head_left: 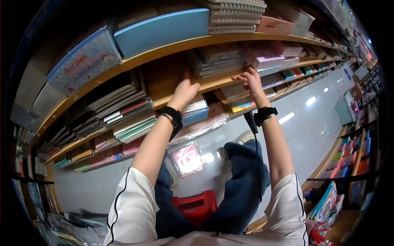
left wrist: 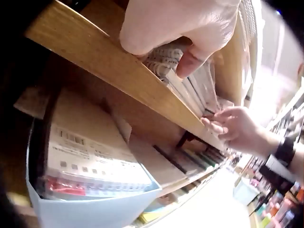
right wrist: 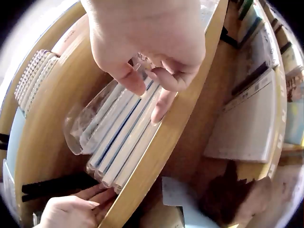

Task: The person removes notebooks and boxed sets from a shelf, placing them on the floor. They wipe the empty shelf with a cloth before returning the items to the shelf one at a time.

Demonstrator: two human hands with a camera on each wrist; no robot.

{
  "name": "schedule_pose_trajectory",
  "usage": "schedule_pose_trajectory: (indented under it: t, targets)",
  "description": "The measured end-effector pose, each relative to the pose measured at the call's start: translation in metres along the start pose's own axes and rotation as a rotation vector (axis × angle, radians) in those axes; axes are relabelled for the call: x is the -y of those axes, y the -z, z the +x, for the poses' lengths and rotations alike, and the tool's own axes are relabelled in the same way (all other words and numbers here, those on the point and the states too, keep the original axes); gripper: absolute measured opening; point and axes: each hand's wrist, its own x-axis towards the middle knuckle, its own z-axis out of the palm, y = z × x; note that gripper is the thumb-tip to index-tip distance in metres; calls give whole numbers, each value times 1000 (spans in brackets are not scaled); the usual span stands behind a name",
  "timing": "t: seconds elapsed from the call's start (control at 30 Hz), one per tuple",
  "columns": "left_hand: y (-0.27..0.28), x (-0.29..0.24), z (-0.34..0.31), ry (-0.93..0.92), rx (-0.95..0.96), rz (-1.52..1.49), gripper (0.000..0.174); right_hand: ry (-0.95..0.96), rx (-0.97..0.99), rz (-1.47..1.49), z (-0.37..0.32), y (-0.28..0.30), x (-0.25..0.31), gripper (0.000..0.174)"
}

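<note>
A stack of plastic-wrapped notebooks [right wrist: 126,137] lies on the middle wooden shelf. At its left end is my left hand [head_left: 184,95], thumb and fingers apart, fingertips close to the notebook ends in the right wrist view. My right hand [head_left: 251,84] is at the other end of the stack. In the right wrist view its fingers are loosely bent, fingertips right at the notebooks' edges near the shelf's front lip [right wrist: 166,142]. Part of the stack is hidden behind that hand there.
Left of the stack stand more wrapped notebooks [head_left: 123,102]. A light blue box [left wrist: 95,209] holds notebooks one shelf below. Above are a blue box [head_left: 164,33] and spiral notebooks [head_left: 236,18]. A pink packet [head_left: 188,159] lies on the floor near a red stool [head_left: 197,207].
</note>
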Motion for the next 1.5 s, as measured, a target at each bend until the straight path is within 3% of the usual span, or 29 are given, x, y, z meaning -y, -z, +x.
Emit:
schedule_pose_trajectory:
  t: [0.03, 0.1, 0.17, 0.2, 0.27, 0.4, 0.43, 0.5, 0.6, 0.7, 0.8, 0.87, 0.93, 1.0, 1.1, 1.13, 1.2, 1.27, 1.37, 1.4, 1.47, 1.5]
  targets:
    - [3, 1, 0, 30, 52, 16, 40, 61, -93, -45, 3, -4, -7, 32]
    - [3, 6, 3, 57, 99, 21, 43, 104, -115, -50, 8, -8, -14, 27]
    - [-8, 19, 9, -51, -44, -48, 43, 128, -154, -12, 10, -12, -16, 19]
    - [-5, 14, 6, -48, -49, -58, 43, 153, -96, -18, 11, -15, -17, 22]
    - [3, 3, 1, 100, -19, -19, 43, 230, -185, -15, 6, -27, -30, 26]
    - [8, 12, 5, 155, 35, -127, 49, 312, -150, -82, 2, -36, -52, 56]
    - [4, 18, 7, 129, 6, -181, 55, 313, -149, -86, -1, -39, -50, 56]
    - [2, 21, 7, 101, -23, -233, 63, 102, -69, 8, -10, -47, -40, 69]
    - [1, 23, 5, 16, -141, -284, 75, 72, -84, 247, -32, -69, -27, 77]
    - [-4, 35, 17, -79, -234, -344, 72, 77, -28, 249, -40, -67, -32, 78]
    - [14, 4, -15, -11, -217, -308, 69, 98, 0, 233, -52, -58, -37, 77]
    - [18, -2, -30, 97, -94, -64, 68, 111, 3, 222, -64, -55, -42, 76]
    - [10, 0, -55, 21, -191, -204, 70, 98, -80, 286, -80, -58, -46, 75]
    - [5, 8, -74, -4, -135, -570, 65, 115, -66, 299, -100, -55, -49, 72]
    - [17, -21, -122, 21, -71, -934, 67, 144, -46, 445, -129, -56, -48, 68]
    - [16, -22, -124, 23, -67, -931, 67, 142, -50, 448, -133, -56, -45, 68]
    - [13, -19, -130, 159, -125, -981, 68, 107, -20, 722, -144, -58, -43, 68]
    - [13, -8, -121, 155, -80, -920, 78, 173, 31, 682, -147, -69, -31, 64]
    - [34, -10, -114, 208, 124, -872, 91, 110, -52, 660, -136, -77, -24, 68]
    - [42, -8, -111, 184, 230, -868, 89, 107, -57, 672, -132, -74, -19, 68]
    - [51, -7, -99, 218, 243, -948, 86, -74, 36, 680, -127, -64, -5, 75]
    - [58, -15, -92, 231, 301, -932, 82, -55, 46, 605, -121, -64, -2, 82]
